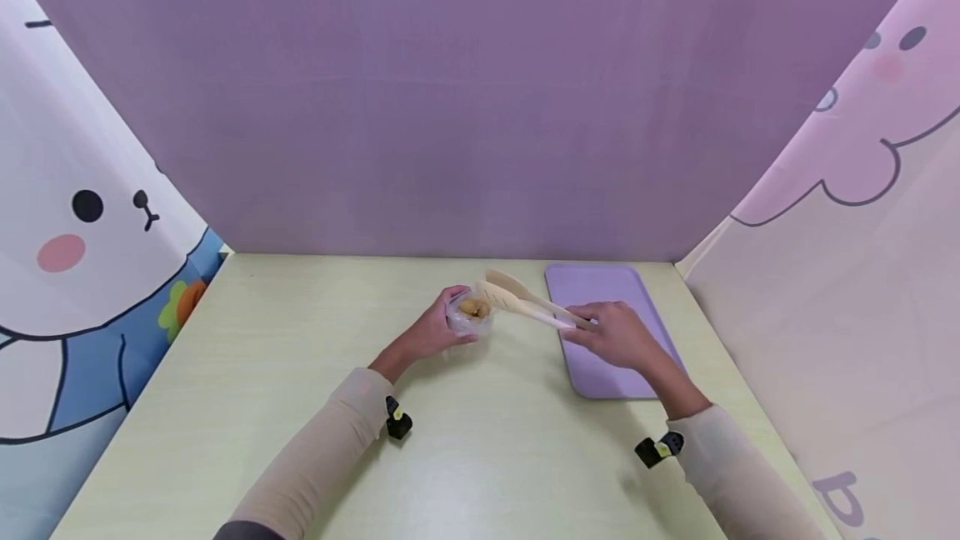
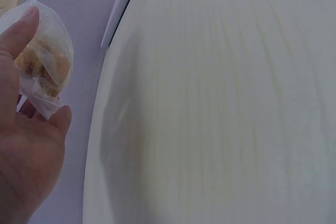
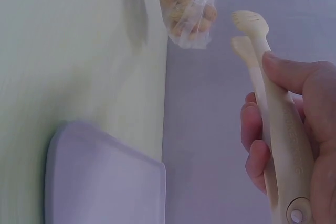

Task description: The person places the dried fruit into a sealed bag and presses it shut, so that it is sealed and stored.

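My left hand (image 1: 433, 329) grips a clear plastic bag (image 2: 59, 35) above the table, thumb on one side and fingers on the other. Inside the bag lie several tan-brown lumps of food (image 3: 191, 17) whose exact kind I cannot tell. My right hand (image 1: 617, 333) holds cream-coloured tongs (image 3: 286, 129), with the thumb on one arm and curled fingers round the other. The tongs' two tips are slightly apart, with nothing seen between them. They point left, close to the bag's mouth in the head view.
A purple tray (image 1: 600, 377) lies flat at the table's back right, partly under my right hand. The pale wooden table (image 1: 480, 457) meets a purple wall (image 1: 450, 107) behind. Cartoon-printed panels (image 1: 82, 290) stand on both sides.
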Tool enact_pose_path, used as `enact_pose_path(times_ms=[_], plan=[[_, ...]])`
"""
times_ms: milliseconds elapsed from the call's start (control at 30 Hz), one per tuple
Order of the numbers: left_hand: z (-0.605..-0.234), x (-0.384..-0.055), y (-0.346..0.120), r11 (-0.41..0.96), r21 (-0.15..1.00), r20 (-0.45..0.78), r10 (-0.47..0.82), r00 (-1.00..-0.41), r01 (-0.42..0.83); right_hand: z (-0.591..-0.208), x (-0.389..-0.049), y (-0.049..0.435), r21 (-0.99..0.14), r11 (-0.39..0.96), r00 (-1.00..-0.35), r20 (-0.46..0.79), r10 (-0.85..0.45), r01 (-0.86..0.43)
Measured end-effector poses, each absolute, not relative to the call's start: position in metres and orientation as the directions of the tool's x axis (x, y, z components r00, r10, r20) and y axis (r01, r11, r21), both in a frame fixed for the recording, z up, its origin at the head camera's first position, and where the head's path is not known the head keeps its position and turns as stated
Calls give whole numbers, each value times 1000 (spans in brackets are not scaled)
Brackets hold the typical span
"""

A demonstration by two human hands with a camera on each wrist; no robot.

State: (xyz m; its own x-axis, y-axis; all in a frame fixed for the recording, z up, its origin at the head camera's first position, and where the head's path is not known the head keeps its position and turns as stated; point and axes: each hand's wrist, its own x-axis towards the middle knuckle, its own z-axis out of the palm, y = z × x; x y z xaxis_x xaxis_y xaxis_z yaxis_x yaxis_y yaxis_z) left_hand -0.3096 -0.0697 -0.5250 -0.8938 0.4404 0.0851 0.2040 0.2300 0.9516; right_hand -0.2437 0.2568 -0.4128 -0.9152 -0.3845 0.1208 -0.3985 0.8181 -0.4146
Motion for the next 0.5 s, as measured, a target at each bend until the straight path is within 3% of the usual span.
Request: enact_pose_path(times_ms=[500], plan=[[-525,-309,-68,206,959,88,435,-896,195,-415,-248,295,-435,869,-971,155,-184,-234]])
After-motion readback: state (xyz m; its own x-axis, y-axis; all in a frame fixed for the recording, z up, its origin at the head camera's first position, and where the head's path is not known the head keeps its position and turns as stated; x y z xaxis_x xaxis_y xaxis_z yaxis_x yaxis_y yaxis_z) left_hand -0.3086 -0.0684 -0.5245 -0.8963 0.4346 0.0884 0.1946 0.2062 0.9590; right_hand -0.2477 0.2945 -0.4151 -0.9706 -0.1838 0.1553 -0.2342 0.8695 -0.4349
